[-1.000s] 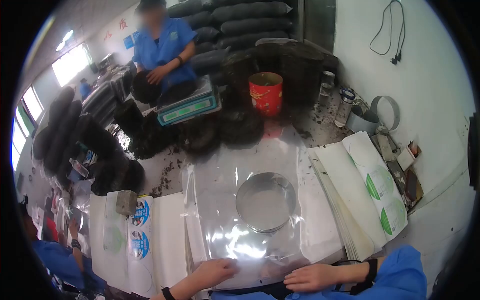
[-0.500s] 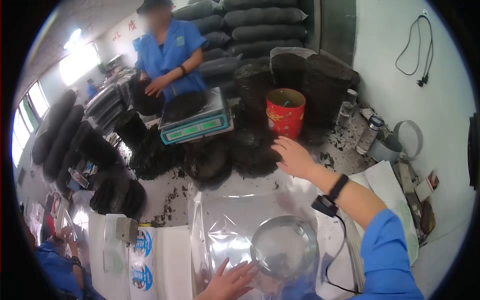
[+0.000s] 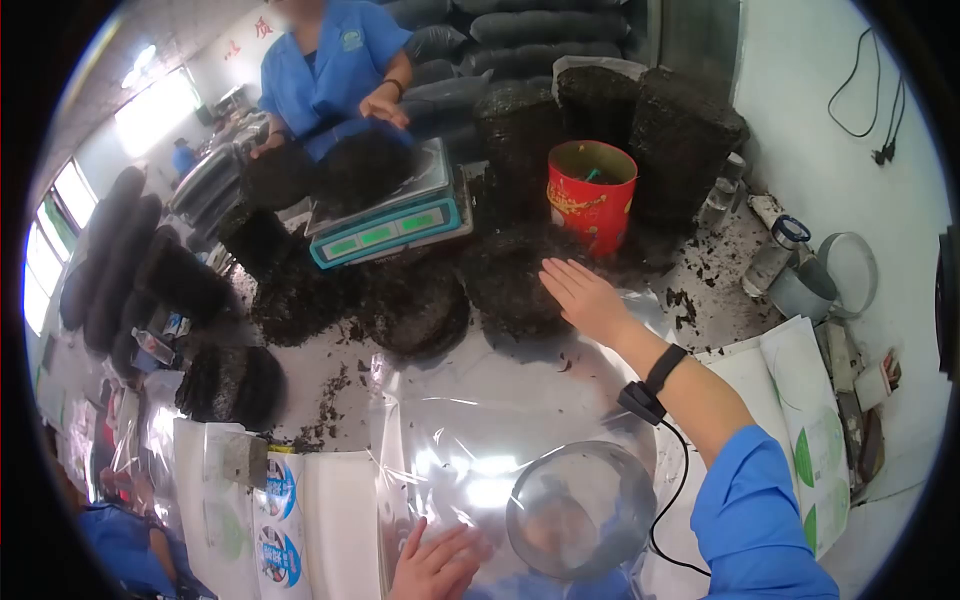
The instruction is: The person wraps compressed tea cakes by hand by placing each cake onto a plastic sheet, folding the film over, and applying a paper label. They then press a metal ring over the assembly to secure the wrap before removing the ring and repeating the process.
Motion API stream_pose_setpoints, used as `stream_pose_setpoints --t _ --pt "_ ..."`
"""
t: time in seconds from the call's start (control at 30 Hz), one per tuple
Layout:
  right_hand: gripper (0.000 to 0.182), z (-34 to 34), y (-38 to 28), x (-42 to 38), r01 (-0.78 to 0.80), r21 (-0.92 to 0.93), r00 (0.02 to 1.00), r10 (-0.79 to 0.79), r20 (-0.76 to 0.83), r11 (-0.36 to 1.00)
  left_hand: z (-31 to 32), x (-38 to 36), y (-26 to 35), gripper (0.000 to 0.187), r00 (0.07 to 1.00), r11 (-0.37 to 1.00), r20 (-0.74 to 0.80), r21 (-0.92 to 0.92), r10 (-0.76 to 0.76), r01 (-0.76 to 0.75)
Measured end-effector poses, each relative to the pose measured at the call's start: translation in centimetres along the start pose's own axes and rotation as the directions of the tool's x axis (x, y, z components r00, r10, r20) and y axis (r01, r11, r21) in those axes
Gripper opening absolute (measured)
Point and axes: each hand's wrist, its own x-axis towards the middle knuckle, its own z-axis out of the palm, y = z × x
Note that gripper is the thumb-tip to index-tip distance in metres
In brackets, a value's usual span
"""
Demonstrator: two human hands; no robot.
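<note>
My right hand (image 3: 590, 300) reaches forward with its fingers stretched out, the fingertips at the right side of a dark, round pressed cake (image 3: 515, 290). My left hand (image 3: 435, 565) lies low over a clear plastic sheet (image 3: 450, 410), fingers apart and slightly blurred. To its right, a shiny metal ring (image 3: 515, 515) rests on or under the plastic. A second dark cake (image 3: 415, 315) sits left of the first one, in front of a teal digital scale (image 3: 385, 240). Another dark cake (image 3: 365, 165) lies on the scale's pan.
A red bucket (image 3: 592, 200) stands beyond my right hand, with tall dark stacks behind. Glass bottles (image 3: 775, 255) and a metal container (image 3: 803, 290) are on the right. Paper stacks (image 3: 345, 520) flank the plastic. A co-worker (image 3: 335, 70) stands behind the scale; another is at lower left.
My right hand has come down to the near cake's side. My left hand has shifted slightly left and down. The co-worker's one hand has risen above the scale. The view has tilted a little.
</note>
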Motion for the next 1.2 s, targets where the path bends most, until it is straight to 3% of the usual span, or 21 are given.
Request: stream_pose_setpoints --t 0.03,0.1,0.17,0.23,0.33,0.37,0.43,0.5,0.57,0.63,0.7,0.77,0.8,0.83,0.9,1.0,1.07,1.1,1.17,1.2 --pt "0.067 -2.3 -0.5 -0.4 0.016 0.007 1.000 -0.016 -0.019 1.000 -0.1 0.2 0.0 0.039 1.000 1.000 -0.008 0.003 0.004 -0.004" --pt "0.065 -6.9 -1.8 -1.7 0.057 0.015 0.998 -0.056 -0.035 0.998 -0.5 0.9 0.3 0.089 0.992 0.944 -0.100 0.328 0.078 -0.041" --pt "0.064 -11.4 -4.4 -4.7 0.092 0.047 0.996 -0.091 -0.023 0.995 -1.4 2.1 1.9 0.115 0.951 0.968 -0.289 0.249 0.114 -0.040" --pt "0.061 -15.8 -6.7 -7.9 0.137 0.118 0.988 -0.127 -0.087 0.984 -3.0 4.4 4.4 0.123 0.907 0.978 -0.397 0.198 0.143 -0.067" --pt "0.059 -19.3 -11.5 -14.2 0.154 0.222 0.988 -0.152 -0.023 0.963 -3.8 8.0 8.3 0.120 0.918 0.981 -0.350 0.029 0.187 -0.189" --pt "0.060 -19.6 -13.2 -16.3 0.162 0.252 0.986 -0.166 -0.005 0.954 -2.7 9.3 8.6 0.119 0.938 0.976 -0.271 0.032 0.214 -0.213" --pt "0.063 -19.8 -16.2 -19.6 0.067 0.421 0.967 -0.163 0.197 0.905 1.3 10.8 7.7 0.116 0.957 0.961 -0.101 0.066 0.273 -0.267" --pt "0.071 -20.4 -17.7 -20.3 -0.001 0.464 0.930 -0.170 0.325 0.886 4.6 10.5 6.4 0.114 0.945 0.931 0.043 0.161 0.324 -0.326" --pt "0.074 -20.3 -17.0 -18.3 -0.043 0.506 0.931 -0.149 0.332 0.861 5.3 10.6 5.7 0.115 0.945 0.923 0.046 0.204 0.325 -0.327" --pt "0.078 -19.3 -16.6 -14.6 0.028 0.465 0.949 -0.169 0.264 0.885 5.7 10.7 5.5 0.121 0.944 0.915 0.067 0.233 0.323 -0.330" --pt "0.079 -15.0 -16.7 -13.6 0.012 0.518 0.941 -0.185 0.283 0.855 6.3 11.0 4.9 0.123 0.938 0.909 0.129 0.235 0.322 -0.344" --pt "0.081 -12.9 -16.7 -13.0 -0.022 0.578 0.933 -0.190 0.304 0.816 7.0 11.3 4.5 0.123 0.938 0.931 0.284 0.243 0.200 -0.272" --pt "0.087 -12.5 -16.3 -12.7 -0.015 0.555 0.906 -0.224 0.360 0.831 6.7 11.9 4.9 0.124 0.897 0.900 0.421 0.326 0.135 -0.289" --pt "0.093 -12.1 -16.4 -12.8 -0.023 0.549 0.871 -0.253 0.422 0.836 5.8 13.0 6.1 0.124 0.794 0.880 0.608 0.388 -0.021 -0.273" --pt "0.095 -12.3 -16.5 -12.4 -0.066 0.535 0.833 -0.249 0.494 0.842 5.0 14.6 7.0 0.124 0.628 0.934 0.763 0.320 -0.153 -0.161" --pt "0.095 -11.2 -16.9 -13.1 -0.079 0.567 0.857 -0.235 0.459 0.820 6.5 14.0 5.7 0.120 0.655 0.942 0.750 0.278 -0.091 -0.188" --pt "0.094 -10.6 -16.9 -13.2 -0.128 0.546 0.776 -0.259 0.575 0.828 7.8 13.8 4.7 0.117 0.653 0.947 0.756 0.240 -0.044 -0.215" --pt "0.094 -10.3 -17.0 -12.7 -0.152 0.513 0.684 -0.285 0.671 0.845 8.3 14.4 4.5 0.116 0.575 0.955 0.816 0.212 -0.056 -0.208" --pt "0.093 -7.5 -17.5 -14.2 -0.155 0.533 0.737 -0.261 0.623 0.832 9.9 14.1 3.7 0.116 0.647 0.960 0.762 0.205 -0.033 -0.192" --pt "0.094 -7.6 -17.7 -15.0 -0.084 0.515 0.809 -0.243 0.534 0.853 12.2 12.1 2.4 0.114 0.854 0.931 0.511 0.258 0.093 -0.256"
